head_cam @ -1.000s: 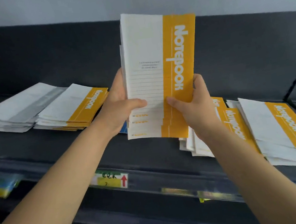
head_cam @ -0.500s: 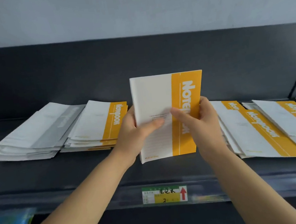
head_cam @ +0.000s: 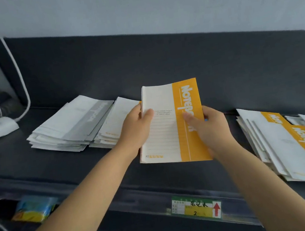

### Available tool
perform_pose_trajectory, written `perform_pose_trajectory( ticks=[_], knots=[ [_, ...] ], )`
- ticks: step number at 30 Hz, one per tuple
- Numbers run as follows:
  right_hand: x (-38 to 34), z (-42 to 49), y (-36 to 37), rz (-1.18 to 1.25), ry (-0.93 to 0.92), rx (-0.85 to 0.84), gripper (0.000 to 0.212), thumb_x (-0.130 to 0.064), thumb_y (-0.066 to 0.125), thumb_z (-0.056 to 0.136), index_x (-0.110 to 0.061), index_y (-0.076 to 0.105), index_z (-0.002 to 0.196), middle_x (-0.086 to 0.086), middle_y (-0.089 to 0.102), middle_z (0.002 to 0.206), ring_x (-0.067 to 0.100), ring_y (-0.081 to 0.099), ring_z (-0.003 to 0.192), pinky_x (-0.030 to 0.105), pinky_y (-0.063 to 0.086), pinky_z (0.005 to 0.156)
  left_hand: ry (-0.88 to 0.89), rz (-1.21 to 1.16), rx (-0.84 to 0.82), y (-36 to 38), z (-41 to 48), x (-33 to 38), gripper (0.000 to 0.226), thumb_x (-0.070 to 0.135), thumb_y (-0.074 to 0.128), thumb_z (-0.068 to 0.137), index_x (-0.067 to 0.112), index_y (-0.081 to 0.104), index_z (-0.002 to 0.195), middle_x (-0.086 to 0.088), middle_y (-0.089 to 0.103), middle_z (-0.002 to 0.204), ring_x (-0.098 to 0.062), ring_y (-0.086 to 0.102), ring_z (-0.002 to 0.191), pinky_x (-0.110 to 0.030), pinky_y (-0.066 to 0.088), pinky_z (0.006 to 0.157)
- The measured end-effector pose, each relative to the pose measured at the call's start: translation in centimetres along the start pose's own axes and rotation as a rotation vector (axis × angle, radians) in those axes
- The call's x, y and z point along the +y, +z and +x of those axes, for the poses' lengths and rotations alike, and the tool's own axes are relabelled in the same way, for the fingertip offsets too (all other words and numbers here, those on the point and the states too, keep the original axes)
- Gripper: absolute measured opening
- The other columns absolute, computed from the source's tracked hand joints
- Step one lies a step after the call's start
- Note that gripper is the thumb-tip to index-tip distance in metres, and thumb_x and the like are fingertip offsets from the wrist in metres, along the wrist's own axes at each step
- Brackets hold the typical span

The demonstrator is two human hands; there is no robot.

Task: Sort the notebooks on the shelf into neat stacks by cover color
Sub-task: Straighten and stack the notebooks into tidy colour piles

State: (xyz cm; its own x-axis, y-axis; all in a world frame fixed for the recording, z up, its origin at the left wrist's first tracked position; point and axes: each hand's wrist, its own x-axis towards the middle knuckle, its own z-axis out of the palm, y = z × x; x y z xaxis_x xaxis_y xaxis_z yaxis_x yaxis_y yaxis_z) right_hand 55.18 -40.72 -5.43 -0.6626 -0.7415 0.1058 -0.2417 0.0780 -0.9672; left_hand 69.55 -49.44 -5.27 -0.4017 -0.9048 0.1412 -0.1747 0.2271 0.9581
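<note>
Notebooks with orange bands [head_cam: 170,124] sit squared between your hands above the shelf [head_cam: 57,166]: left hand [head_cam: 136,131] and right hand [head_cam: 209,127] both have their fingers clamped on the bundle, hiding part of its title. Your left hand also covers the orange-banded stack [head_cam: 114,124] beside the grey-banded stack [head_cam: 71,126]. At right, another orange pile [head_cam: 287,144] is cut off by the frame edge.

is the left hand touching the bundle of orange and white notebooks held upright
Touching. The head view shows the left hand gripping the bundle of orange and white notebooks, thumb pressed on the front cover.
</note>
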Motion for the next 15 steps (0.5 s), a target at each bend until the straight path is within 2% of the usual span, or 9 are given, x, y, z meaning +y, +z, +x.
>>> perform_pose_trajectory(
  ticks=[3,5,8,9,11,13,15],
  knots=[
    [-0.7,0.6,2.5,0.032,0.042,-0.002,0.028,-0.034,0.063,0.091,-0.023,0.06,0.116,-0.007,0.067,0.104,0.015,0.064,0.09,0.038,0.052,0.077,-0.119,-0.093,-0.015,-3.3,0.2,-0.5,0.019,0.014,0.049,0.097,0.018,0.063,0.109,0.003,0.07,0.103,-0.015,0.067,0.095,-0.033,0.054,0.08],
    [-1.2,0.8,4.3,0.053,0.094,-0.018,0.027,-0.032,0.062,0.091,-0.023,0.06,0.117,-0.005,0.066,0.104,0.018,0.065,0.09,0.041,0.052,0.078,-0.138,-0.086,-0.051,-5.4,0.7,-1.2,0.022,0.01,0.052,0.095,0.022,0.067,0.106,0.005,0.072,0.102,-0.014,0.068,0.096,-0.034,0.055,0.08],
    [-2.4,1.4,6.9,0.092,0.165,-0.026,0.018,-0.027,0.062,0.092,-0.026,0.061,0.109,-0.007,0.065,0.093,0.018,0.065,0.087,0.044,0.052,0.083,-0.103,-0.102,-0.042,-8.0,2.0,-1.6,0.026,0.007,0.056,0.095,0.031,0.065,0.089,0.015,0.07,0.091,-0.005,0.067,0.088,-0.025,0.054,0.072],
    [-2.8,1.7,7.7,0.114,0.179,-0.033,0.017,-0.024,0.064,0.091,-0.026,0.062,0.108,-0.007,0.066,0.092,0.018,0.065,0.088,0.044,0.053,0.085,-0.087,-0.083,-0.025,-8.9,2.8,-1.7,0.025,0.006,0.056,0.095,0.029,0.065,0.089,0.014,0.07,0.09,-0.005,0.067,0.086,-0.024,0.055,0.07],
    [-3.6,2.5,9.0,0.12,0.167,-0.042,0.022,-0.018,0.067,0.089,-0.022,0.063,0.11,-0.006,0.065,0.093,0.02,0.064,0.096,0.042,0.051,0.092,-0.042,-0.015,0.003,-10.3,4.5,-1.9,0.017,0.006,0.055,0.093,0.016,0.069,0.095,0.003,0.073,0.094,-0.013,0.07,0.088,-0.032,0.059,0.074],
    [-3.9,2.9,10.3,-0.039,0.115,-0.005,0.04,-0.019,0.069,0.087,-0.014,0.058,0.125,-0.003,0.061,0.105,0.021,0.058,0.107,0.036,0.046,0.092,-0.009,0.042,0.023,-11.2,6.3,-2.4,0.014,0.006,0.06,0.088,0.009,0.067,0.1,-0.003,0.073,0.1,-0.02,0.069,0.091,-0.04,0.058,0.078],
    [-3.3,3.1,11.8,-0.364,0.038,0.023,0.053,-0.026,0.07,0.086,-0.016,0.051,0.135,0.001,0.056,0.127,0.022,0.053,0.116,0.031,0.043,0.089,-0.007,0.148,-0.024,-11.2,7.3,-3.3,0.029,0.012,0.072,0.082,0.016,0.061,0.109,0.007,0.066,0.104,-0.013,0.064,0.094,-0.03,0.056,0.072]
  ],
)
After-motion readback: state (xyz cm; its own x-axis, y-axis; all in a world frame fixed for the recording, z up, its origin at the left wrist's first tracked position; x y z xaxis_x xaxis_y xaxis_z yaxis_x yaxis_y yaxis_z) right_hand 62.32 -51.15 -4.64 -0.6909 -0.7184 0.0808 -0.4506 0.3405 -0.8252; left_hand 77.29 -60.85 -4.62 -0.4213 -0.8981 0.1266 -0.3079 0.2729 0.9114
